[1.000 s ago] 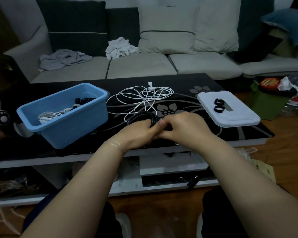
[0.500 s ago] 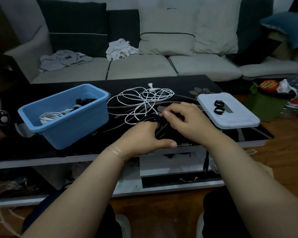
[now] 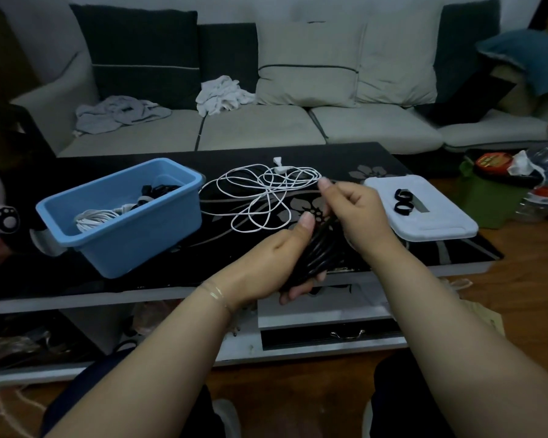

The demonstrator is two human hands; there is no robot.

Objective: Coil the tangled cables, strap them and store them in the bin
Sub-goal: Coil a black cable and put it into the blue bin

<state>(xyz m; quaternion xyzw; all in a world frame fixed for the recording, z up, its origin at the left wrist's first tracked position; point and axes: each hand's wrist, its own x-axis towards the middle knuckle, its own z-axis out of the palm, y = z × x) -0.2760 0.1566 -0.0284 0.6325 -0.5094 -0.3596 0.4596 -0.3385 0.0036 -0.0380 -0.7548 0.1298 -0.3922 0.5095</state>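
The left hand (image 3: pixel 276 257) grips the black coil (image 3: pixel 318 254) over the table's (image 3: pixel 424 257) near edge, thumb on top. The right hand (image 3: pixel 358 213), fingers curled, pinches its upper end.

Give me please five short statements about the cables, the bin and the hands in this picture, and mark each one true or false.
1. The left hand grips the coiled black cable. True.
2. The white cable on the table is neatly coiled and strapped. False: it lies loose and tangled.
3. The blue bin is empty. False: cables already lie inside it.
4. Two black straps lie on the white lid. True.
5. The right hand rests flat on the lid. False: it is raised, fingers curled at the black cable.
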